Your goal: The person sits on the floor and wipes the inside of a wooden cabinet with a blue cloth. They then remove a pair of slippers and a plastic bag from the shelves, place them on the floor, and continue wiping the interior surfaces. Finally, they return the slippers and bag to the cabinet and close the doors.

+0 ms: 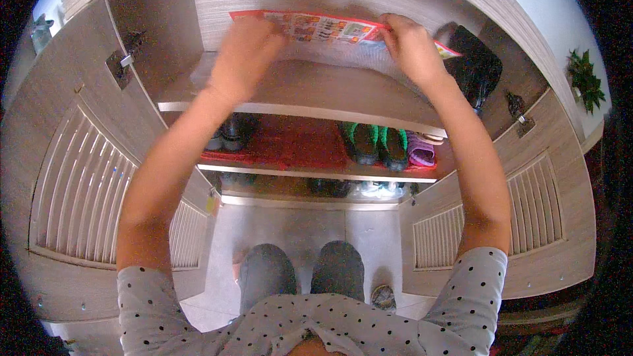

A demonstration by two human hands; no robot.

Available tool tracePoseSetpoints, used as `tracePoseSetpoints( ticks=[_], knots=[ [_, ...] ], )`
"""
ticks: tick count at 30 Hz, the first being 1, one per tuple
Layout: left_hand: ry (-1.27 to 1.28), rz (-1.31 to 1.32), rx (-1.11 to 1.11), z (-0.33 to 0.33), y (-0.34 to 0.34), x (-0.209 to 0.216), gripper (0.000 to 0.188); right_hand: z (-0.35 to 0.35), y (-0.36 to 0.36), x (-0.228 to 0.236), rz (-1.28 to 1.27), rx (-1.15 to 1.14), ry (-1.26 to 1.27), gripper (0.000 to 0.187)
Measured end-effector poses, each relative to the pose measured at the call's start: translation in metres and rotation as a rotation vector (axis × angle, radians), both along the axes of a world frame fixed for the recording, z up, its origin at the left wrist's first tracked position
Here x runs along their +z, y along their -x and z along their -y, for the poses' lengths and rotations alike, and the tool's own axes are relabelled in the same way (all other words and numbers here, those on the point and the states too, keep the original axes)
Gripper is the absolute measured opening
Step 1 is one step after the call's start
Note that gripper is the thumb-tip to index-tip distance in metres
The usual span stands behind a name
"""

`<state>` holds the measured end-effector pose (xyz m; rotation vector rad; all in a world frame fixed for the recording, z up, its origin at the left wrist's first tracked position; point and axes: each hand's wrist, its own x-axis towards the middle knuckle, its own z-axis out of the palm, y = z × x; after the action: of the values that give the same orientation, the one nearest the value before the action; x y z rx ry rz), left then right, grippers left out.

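Shirt (310, 316) | left hand (249, 51), right hand (415, 47) at sheet (326, 28) edge | doors (577, 217) wide

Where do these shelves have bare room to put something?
On the red mat, between the dark shoes and the green slippers; also along the upper shelf's front edge; the sheet partly hides its back. Crowded at right: purple footwear below, a black item above.

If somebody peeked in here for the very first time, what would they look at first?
Probably the bright red-edged sheet above the upper shelf, with the right hand's fingers gripping it and the blurred left hand at its left end. Next, perhaps, the green-trimmed shoes on the shelf below, just left of a purple shoe. Then maybe the black-dotted shirt at the bottom of the picture.
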<state>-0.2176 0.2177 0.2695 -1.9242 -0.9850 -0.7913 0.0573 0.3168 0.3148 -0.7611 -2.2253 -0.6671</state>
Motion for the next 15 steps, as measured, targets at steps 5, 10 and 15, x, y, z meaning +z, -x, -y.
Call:
tracePoseSetpoints(
  ticks=[5, 10, 15],
  knots=[
    [0.186, 0.163, -0.071, -0.026, -0.027, -0.029, 0.024, -0.013, -0.002, 0.012, -0.055, 0.036, 0.236, 0.015],
    [0.472, 0.032, 0.176, -0.043, -0.022, -0.028, 0.024, -0.016, -0.008, 0.015, -0.05, 0.035, 0.312, 0.014],
    [0.543, 0.01, 0.067, -0.039, -0.012, -0.054, 0.02, 0.005, -0.013, 0.017, -0.03, 0.089, 0.559, 0.015]
  ],
)
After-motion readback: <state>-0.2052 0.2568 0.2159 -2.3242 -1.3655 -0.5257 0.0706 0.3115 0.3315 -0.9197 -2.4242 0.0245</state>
